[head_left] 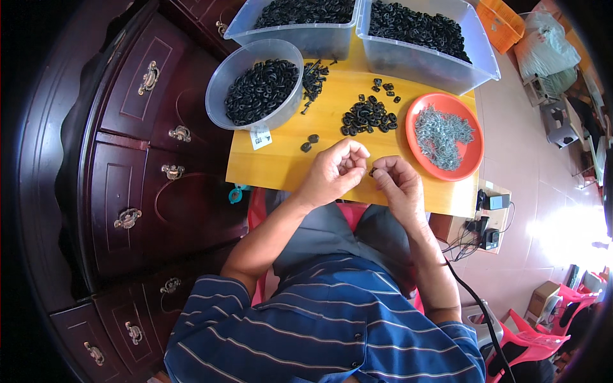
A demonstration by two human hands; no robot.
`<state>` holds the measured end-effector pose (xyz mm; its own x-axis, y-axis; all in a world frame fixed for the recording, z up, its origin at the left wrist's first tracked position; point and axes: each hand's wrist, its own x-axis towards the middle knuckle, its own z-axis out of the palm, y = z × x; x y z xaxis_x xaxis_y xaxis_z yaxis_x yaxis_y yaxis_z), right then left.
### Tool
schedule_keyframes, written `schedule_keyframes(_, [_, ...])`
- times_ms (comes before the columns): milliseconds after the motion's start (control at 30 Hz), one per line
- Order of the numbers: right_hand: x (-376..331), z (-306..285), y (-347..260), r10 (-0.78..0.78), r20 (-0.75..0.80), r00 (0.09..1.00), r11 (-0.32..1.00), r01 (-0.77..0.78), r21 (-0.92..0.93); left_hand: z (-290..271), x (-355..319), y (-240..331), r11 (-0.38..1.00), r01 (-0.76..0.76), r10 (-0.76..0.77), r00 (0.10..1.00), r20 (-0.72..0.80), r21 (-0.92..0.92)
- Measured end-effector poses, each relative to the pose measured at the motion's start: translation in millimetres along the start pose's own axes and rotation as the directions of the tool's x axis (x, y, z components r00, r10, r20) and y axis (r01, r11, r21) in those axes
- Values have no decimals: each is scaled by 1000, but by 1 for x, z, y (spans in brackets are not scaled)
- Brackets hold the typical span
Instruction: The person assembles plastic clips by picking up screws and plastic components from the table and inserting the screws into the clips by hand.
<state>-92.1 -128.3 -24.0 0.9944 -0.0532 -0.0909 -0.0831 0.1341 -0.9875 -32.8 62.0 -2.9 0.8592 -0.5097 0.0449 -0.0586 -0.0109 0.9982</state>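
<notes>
Above the front edge of the yellow table, my right hand (401, 186) pinches a small black plastic piece (372, 172) between thumb and fingertips. Close by on its left, my left hand (336, 170) has its fingers curled toward the thumb; whatever they hold, if anything, is too small to make out. Just beyond both hands lies a loose pile of black plastic pieces (367, 117). To the right of the pile, an orange-red plate (414, 142) holds many thin silvery metal pieces (442, 137). Two black pieces (306, 147) lie apart, left of my left hand.
A round clear tub (217, 96) of black rings stands at the table's left, beside black screw-like parts (314, 80). Two clear bins (415, 67) (306, 39) of black parts line the far side. Dark wooden drawers (128, 159) flank the left; cables and a box (491, 220) sit right.
</notes>
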Motion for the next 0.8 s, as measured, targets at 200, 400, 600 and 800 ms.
schedule_keyframes(200, [0,1,-3,23,27,999,1000,-22,-17,2,0,-2,999,-40,40,999,-28,18])
schedule_keyframes(400, [0,2,-3,35,31,999,999,-34,-32,4,0,-5,994,-72,76,996,-44,79])
schedule_keyframes(600, [0,2,-2,32,24,999,999,-31,-34,0,-1,-4,997,-34,37,999,-40,72])
schedule_keyframes(800, [0,1,-1,1,22,1000,996,1,-88,5,-2,0,992,-57,61,997,-35,112])
